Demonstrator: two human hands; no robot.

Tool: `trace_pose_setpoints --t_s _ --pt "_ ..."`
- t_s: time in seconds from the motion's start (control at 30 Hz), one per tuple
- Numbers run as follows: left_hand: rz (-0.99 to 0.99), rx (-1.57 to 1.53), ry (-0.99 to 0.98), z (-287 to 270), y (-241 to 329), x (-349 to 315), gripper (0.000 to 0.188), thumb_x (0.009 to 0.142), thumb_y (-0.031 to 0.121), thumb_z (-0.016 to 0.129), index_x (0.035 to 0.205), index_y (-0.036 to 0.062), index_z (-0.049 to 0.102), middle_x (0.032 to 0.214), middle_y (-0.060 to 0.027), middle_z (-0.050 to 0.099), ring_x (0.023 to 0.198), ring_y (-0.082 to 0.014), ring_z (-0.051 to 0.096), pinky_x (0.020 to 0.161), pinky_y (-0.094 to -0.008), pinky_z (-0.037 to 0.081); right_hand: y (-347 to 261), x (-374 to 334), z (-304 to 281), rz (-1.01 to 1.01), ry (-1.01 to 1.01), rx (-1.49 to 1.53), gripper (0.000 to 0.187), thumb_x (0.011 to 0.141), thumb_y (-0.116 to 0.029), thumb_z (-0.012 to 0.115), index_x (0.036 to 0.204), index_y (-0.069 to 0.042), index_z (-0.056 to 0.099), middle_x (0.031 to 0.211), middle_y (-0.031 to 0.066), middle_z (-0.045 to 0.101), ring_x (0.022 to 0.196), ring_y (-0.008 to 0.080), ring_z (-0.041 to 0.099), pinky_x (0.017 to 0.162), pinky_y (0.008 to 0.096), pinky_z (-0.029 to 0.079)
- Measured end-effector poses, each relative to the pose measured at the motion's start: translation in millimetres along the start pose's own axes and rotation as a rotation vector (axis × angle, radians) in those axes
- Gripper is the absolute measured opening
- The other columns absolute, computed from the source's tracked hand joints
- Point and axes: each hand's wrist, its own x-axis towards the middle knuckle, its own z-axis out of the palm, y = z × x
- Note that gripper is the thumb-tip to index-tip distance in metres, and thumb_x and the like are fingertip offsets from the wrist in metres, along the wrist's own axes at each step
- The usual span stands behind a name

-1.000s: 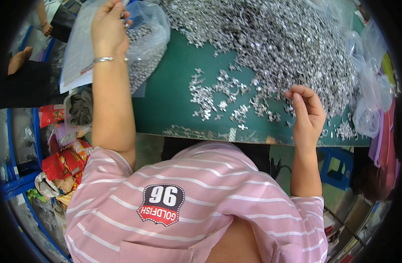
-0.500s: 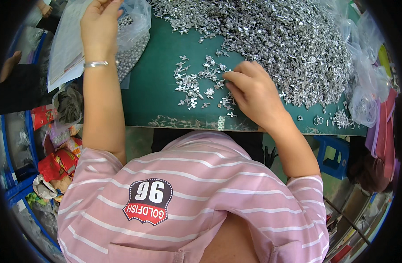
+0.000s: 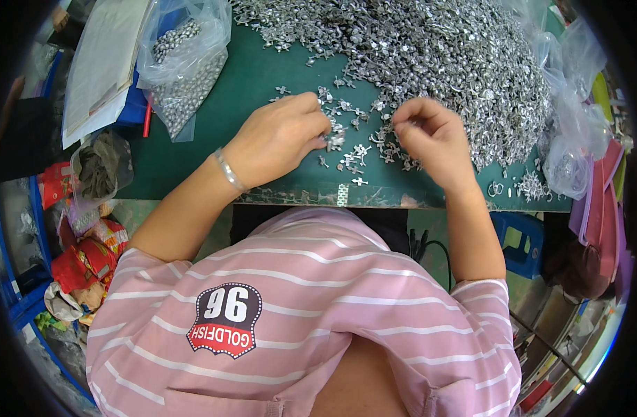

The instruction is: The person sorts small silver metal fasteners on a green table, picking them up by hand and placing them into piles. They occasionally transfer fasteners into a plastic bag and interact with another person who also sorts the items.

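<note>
Brought down from beside the plastic bag (image 3: pixel 210 35), the left hand (image 3: pixel 280 139) is now placed over the loose metal pieces (image 3: pixel 356 154) at the near left of the heap (image 3: pixel 450 62); the right hand (image 3: pixel 436 142) has been shifted to the heap's near edge. The left fingers are bunched nearly together, the right thumb and forefinger curled almost to touching; whether anything is pinched in either cannot be told. Left of the heap, round beads (image 3: pixel 186 90) are held in the bag. Apparently little is done: only a small scatter is spread out, and most pieces seem left in the heap.
</note>
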Motion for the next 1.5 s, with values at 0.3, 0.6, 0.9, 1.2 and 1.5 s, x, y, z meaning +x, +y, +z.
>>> trace_pose_setpoints --t_s 0.3,0.6,0.9,1.2,1.5 --pt "-0.44 -0.564 0.045 -4.2 -0.4 8.8 0.012 0.082 -0.002 0.061 0.092 0.0031 0.065 0.091 -0.0053 0.066 0.081 -0.0135 0.063 0.068 -0.0268 0.05 -0.6 -11.4 25.9 -0.352 0.043 -0.86 0.008 0.079 0.0 0.063 0.085 -0.001 0.058 0.085 0.015 0.054 0.074 0.0363 0.058 0.066 0.042 0.049" --pt "0.036 -0.125 0.152 -0.4 -4.7 8.1 0.012 0.072 0.005 0.071 0.082 0.0047 0.066 0.086 -0.0047 0.059 0.08 -0.0201 0.056 0.072 -0.0303 0.044 -8.6 0.9 -5.9 -0.008 -0.023 0.533 0.002 0.087 -0.003 0.058 0.088 -0.002 0.058 0.09 0.0067 0.059 0.068 0.0089 0.052 0.053 0.0208 0.041" --pt "0.011 -0.182 0.117 13.6 -1.1 4.4 0.011 0.071 0.002 0.07 0.079 0.0038 0.062 0.079 -0.0068 0.057 0.071 -0.0224 0.055 0.065 -0.0322 0.045 -10.4 -15.9 0.7 -0.085 -0.125 -0.681 0.012 0.077 -0.007 0.069 0.08 0.0 0.061 0.071 0.0125 0.061 0.065 0.0263 0.062 0.059 0.0357 0.048" --pt "-0.358 -0.982 0.279 16.9 4.1 5.0 0.007 0.083 -0.005 0.06 0.09 -0.0023 0.06 0.085 -0.0069 0.064 0.081 -0.0169 0.066 0.067 -0.0245 0.053 -24.6 6.4 11.5 0.253 -0.117 0.031 0.013 0.09 -0.011 0.057 0.098 -0.001 0.058 0.078 0.0044 0.06 0.068 0.0141 0.058 0.058 0.0266 0.045" --pt "-0.56 -1.324 0.364 2.3 -3.2 9.4 0.012 0.085 -0.005 0.059 0.096 -0.0016 0.058 0.09 -0.0112 0.065 0.081 -0.0205 0.068 0.068 -0.0271 0.055 -78.7 54.4 -27.7 0.07 -0.026 0.305 0.016 0.091 -0.004 0.053 0.105 0.002 0.058 0.1 0.0135 0.066 0.075 0.0123 0.063 0.06 0.0204 0.05"
